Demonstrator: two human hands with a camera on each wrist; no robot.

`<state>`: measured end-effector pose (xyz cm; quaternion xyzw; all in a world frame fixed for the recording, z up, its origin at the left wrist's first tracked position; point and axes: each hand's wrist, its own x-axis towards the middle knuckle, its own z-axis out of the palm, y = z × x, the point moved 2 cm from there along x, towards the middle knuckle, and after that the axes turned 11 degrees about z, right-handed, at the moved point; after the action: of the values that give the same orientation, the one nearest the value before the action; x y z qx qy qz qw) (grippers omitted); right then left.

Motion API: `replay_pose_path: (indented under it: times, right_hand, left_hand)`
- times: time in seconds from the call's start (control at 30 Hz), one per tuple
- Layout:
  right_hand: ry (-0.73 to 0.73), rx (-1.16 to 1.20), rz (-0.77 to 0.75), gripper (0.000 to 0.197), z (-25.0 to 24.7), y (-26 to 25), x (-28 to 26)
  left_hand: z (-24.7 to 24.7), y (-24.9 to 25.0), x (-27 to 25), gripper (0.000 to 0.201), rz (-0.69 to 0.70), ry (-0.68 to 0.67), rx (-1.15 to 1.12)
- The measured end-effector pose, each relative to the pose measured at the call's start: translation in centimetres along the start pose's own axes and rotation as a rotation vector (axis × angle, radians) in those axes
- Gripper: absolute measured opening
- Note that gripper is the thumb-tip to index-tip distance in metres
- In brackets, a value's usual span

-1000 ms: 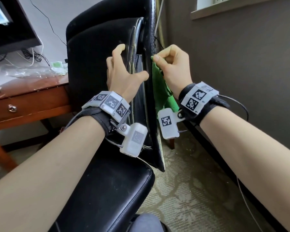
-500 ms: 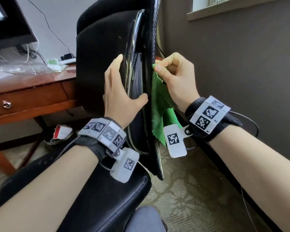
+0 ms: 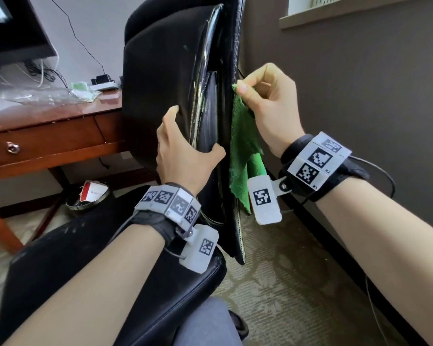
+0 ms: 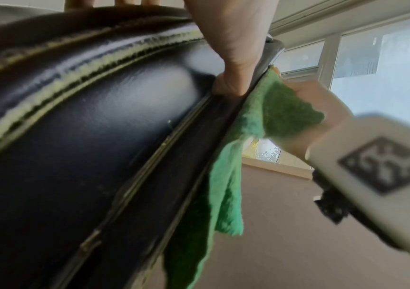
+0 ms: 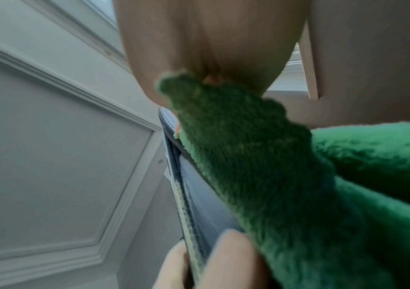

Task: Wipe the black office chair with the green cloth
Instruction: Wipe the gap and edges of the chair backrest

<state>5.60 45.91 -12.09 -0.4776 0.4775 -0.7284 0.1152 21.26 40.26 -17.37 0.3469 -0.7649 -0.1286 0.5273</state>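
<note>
Gripping the side edge of the black office chair's (image 3: 160, 78) backrest, the left hand (image 3: 185, 156) sits at about 6 o'clock of the backrest, fingers curled over the front padding and thumb hooked across the glossy side panel toward 3 o'clock. Just beside it at 3 o'clock, the right hand (image 3: 268, 108) pinches the top corner of the green cloth (image 3: 243, 146) between thumb and forefinger, the other fingers curled in. The 2 hands are apart, with the chair's edge between them.

The cloth hangs with its long axis vertical, pinched corner at 12 o'clock and loose tail at 6 o'clock, lying against the rear face of the backrest; the left wrist view (image 4: 226, 176) shows it draped along the piped seam. The backrest stands upright, long axis toward 12 o'clock, seen edge-on, with the seat cushion (image 3: 110, 283) nearest at 7 o'clock.

Each wrist wears a band (image 3: 318, 161) of square black-and-white coded tags; small characters beside the right band's tags are too small to read.

Farther off at 9 o'clock, a round dark bin (image 3: 88, 198) on the floor holds a red-and-white packet, its print too small to read. Beyond it stands a wooden desk (image 3: 50, 138) with 1 drawer, carrying clear plastic wrap (image 3: 40, 96), cables and a dark monitor (image 3: 13, 28). At 1 o'clock, a window sill (image 3: 348, 11) tops the brown wall.
</note>
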Motion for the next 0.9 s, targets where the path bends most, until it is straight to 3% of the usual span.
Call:
replay_pose_path:
  times: [0.13,0.33,0.57,0.77,0.9]
  right_hand:
    - [0.058,-0.024,0.006,0.018,0.5,0.2,0.0]
    - [-0.008,0.046,0.146,0.022,-0.1,3.2,-2.5]
    - [0.084,-0.017,-0.003,0.02,0.1,0.9,0.8]
    - [-0.039,-0.088,0.074,0.015,-0.2,4.4,-1.7]
    - [-0.005,-0.137,-0.053,0.011,0.0,2.9,-0.5]
  left_hand:
    - [-0.1,-0.1,0.0,0.09,0.009,0.01,0.0]
    - [0.0,-0.2,0.0,0.089,0.027,-0.014,0.075]
    - [0.0,-0.4,0.0,0.088,0.04,0.001,0.072]
    - [0.2,-0.6,0.2,0.088,0.041,0.002,0.081]
    - [0.3,-0.7,0.3,0.087,0.041,0.014,0.087]
